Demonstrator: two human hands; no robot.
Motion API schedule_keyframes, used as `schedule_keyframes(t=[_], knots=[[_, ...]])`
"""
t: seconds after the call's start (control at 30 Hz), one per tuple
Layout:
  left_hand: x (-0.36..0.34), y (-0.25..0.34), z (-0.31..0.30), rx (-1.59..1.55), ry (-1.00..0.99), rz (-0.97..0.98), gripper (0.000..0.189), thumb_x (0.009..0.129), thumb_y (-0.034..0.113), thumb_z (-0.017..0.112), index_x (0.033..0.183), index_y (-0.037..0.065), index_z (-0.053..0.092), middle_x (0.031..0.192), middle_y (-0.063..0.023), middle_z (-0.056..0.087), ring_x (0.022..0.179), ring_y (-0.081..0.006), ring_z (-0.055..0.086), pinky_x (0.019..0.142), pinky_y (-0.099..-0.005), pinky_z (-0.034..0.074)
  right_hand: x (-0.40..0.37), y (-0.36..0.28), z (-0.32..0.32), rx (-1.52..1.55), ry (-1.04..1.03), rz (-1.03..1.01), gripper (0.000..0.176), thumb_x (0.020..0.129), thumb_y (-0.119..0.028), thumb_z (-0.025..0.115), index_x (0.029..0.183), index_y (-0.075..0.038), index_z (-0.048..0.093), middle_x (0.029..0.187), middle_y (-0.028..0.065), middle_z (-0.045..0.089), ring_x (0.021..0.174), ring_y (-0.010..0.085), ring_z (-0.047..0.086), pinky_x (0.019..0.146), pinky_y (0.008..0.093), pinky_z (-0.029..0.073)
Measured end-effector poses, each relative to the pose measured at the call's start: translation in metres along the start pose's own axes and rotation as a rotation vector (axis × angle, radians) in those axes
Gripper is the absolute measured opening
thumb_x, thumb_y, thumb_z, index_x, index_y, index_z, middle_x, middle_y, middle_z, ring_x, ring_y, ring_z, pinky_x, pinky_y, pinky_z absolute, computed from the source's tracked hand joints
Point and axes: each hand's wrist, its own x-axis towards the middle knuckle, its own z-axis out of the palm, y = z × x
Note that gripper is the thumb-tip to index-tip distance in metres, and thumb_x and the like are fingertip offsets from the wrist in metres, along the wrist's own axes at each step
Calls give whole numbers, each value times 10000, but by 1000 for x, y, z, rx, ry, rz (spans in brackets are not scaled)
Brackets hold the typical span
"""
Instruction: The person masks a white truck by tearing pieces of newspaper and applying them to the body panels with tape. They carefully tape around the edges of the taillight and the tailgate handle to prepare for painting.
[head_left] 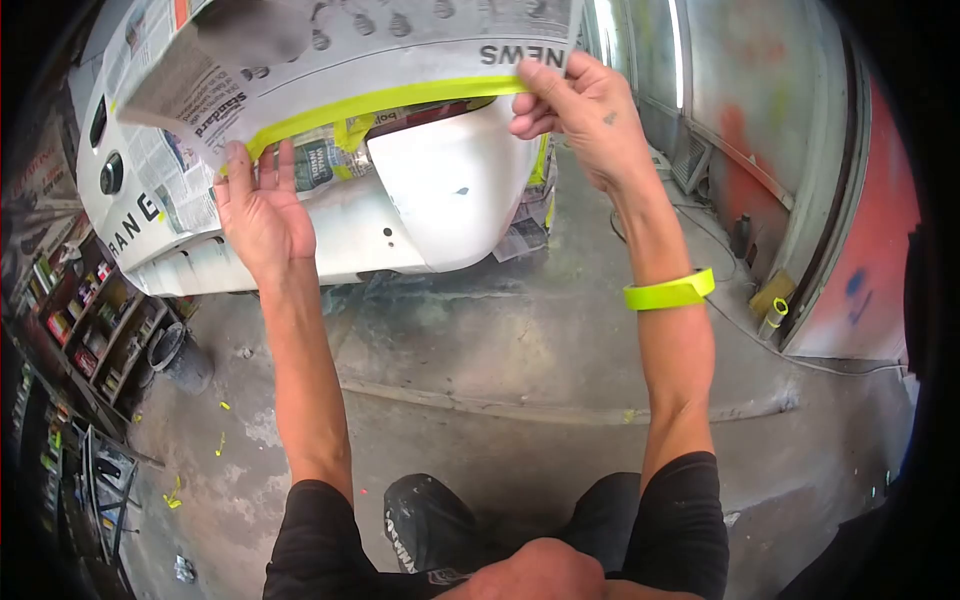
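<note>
Printed newspaper sheet (pixel 400 62) edged with neon-yellow tape (pixel 385 98) spans between right hand (pixel 583 112), pinched closed on one end, and left hand (pixel 268 215), fingers nearly straight, lightly gripping the other, presumably keeping the edge taut.

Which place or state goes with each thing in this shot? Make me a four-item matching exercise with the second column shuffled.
Things:
1. Newspaper
2. Tape
3. Wristband
4. Bucket

Places and states:
A. Around the right forearm
B. Dark, standing on the floor
C. Pinched by the right hand, with the left hand at its other end
D. Yellow strip along the edge of a printed sheet

Pairs: 1-C, 2-D, 3-A, 4-B
</note>
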Motion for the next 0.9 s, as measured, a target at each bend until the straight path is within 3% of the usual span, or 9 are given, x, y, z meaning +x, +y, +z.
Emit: schedule_keyframes(t=[0.2, 0.4, 0.5, 0.67, 0.77, 0.9], knots=[[-7, -4, -24, 90, 87, -28, 219, 952, 142, 714, 1117, 118, 572, 1038, -8, 658, 934, -112, 596, 801, -289, 471, -6, 12, -10, -106, -86, 94, 268, 943, -198, 711, 1023, 45, 627, 879, 135, 707, 758, 194, 721, 696, 290, 590], [-12, -17, -35, 250, 19, -112, 202, 939, 92, 716, 1101, 106, 595, 1009, 3, 683, 892, -105, 636, 802, -278, 493, 0, 30, -4, -72, -49, 58, 192, 936, -176, 700, 1051, -22, 692, 910, 61, 719, 855, 130, 681, 768, 287, 542], [-8, -24, -44, 312, -51, -112, 234, 917, 62, 734, 1119, 91, 618, 1023, -1, 699, 910, -85, 637, 770, -250, 486, 4, 25, -8, -106, -46, 56, 152, 930, -159, 704, 1012, -31, 692, 937, 36, 715, 854, 103, 634, 756, 281, 506], [1, -27, -45, 418, 41, -147, 237, 893, 83, 768, 1094, 96, 644, 996, 10, 702, 829, -59, 613, 724, -221, 471, 14, 36, -13, -157, -147, -78, 104, 914, -118, 694, 882, -32, 645, 774, -13, 624, 729, 38, 517, 626, 235, 433], [6, -28, -51, 442, 35, -157, 220, 888, 114, 782, 1072, 116, 659, 975, 22, 698, 803, -57, 607, 690, -207, 467, 16, 35, -9, -323, -108, 64, 75, 908, -90, 698, 910, -46, 637, 844, -31, 636, 766, 33, 540, 723, 210, 440], [10, -22, -53, 534, 14, -99, 213, 888, 139, 789, 1057, 120, 660, 934, 30, 691, 766, -51, 602, 614, -193, 452, 13, 30, 3, -366, -70, 60, 146, 932, -182, 689, 914, -42, 652, 885, 34, 701, 847, 102, 669, 753, 254, 503]])
